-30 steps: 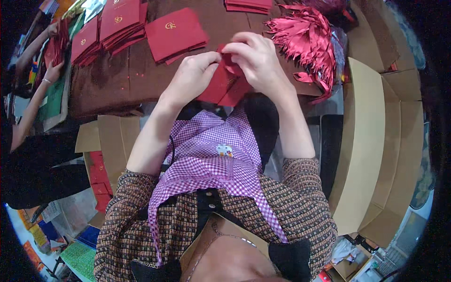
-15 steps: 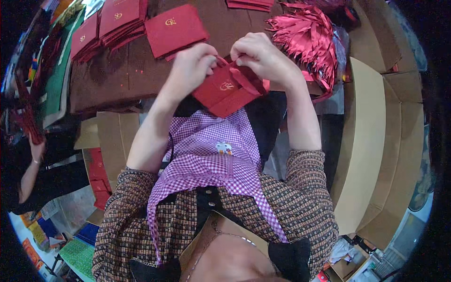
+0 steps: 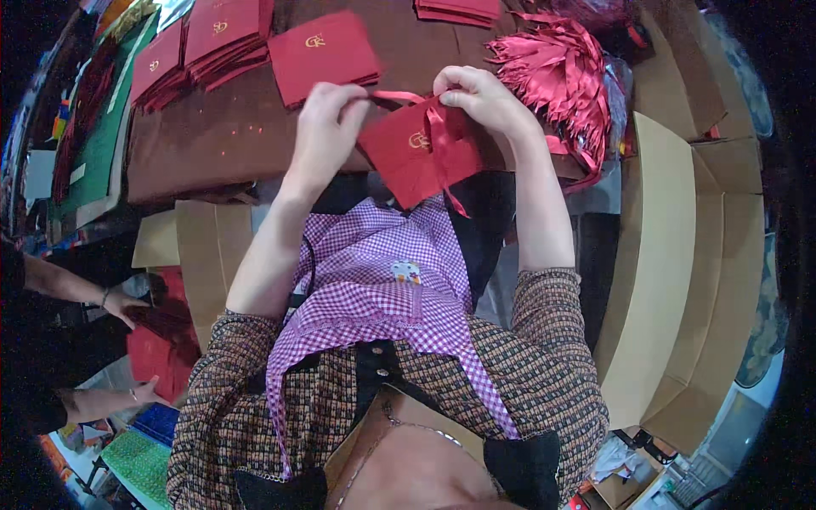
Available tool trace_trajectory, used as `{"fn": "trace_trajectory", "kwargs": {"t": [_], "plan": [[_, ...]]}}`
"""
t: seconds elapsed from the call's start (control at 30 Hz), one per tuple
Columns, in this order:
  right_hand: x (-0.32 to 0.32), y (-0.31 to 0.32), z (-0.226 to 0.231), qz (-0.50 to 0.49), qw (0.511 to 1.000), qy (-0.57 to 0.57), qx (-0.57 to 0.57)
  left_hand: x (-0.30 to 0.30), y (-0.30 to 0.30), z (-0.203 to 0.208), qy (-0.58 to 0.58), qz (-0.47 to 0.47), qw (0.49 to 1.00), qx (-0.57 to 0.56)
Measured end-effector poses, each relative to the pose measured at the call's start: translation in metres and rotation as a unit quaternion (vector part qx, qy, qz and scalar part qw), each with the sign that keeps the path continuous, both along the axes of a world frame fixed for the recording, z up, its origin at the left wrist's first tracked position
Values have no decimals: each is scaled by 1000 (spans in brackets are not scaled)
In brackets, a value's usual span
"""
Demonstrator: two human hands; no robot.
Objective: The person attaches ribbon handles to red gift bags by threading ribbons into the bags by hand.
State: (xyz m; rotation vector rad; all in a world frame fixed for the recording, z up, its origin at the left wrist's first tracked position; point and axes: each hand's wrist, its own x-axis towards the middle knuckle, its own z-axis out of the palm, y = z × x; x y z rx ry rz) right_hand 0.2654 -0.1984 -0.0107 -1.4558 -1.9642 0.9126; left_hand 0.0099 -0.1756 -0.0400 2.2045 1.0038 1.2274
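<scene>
Fingers (image 3: 456, 79) curled, the right hand (image 3: 483, 98) pinches the red bag (image 3: 398, 161) near its top.

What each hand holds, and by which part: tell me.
The right hand pinches the red bag at its top edge, near the ribbon. The left hand, blurred, seems to pinch the ribbon's left end.

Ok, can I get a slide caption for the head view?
Left hand at a ribbon, right hand at the top of a red bag, by a brown table.

Both hands (image 3: 481, 99) apart, left (image 3: 330, 123) perhaps pinched
</scene>
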Motion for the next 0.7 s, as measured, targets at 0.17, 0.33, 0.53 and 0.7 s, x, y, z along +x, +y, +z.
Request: {"fn": "trace_trajectory", "kwargs": {"t": [0.17, 0.33, 0.53, 0.7], "plan": [[6, 11, -20, -32, 998, 47, -9, 7, -11, -7, 132, -51, 987, -72], [-6, 12, -31, -78, 985, -89, 124, 14, -4, -21, 167, -32, 979, -113], [-21, -52, -20, -209, 946, -62, 241, 6, -3, -33, 95, -3, 970, -224], [-42, -115, -40, -193, 939, -198, 205, 5, -2, -40, 60, 43, 982, -171]]}}
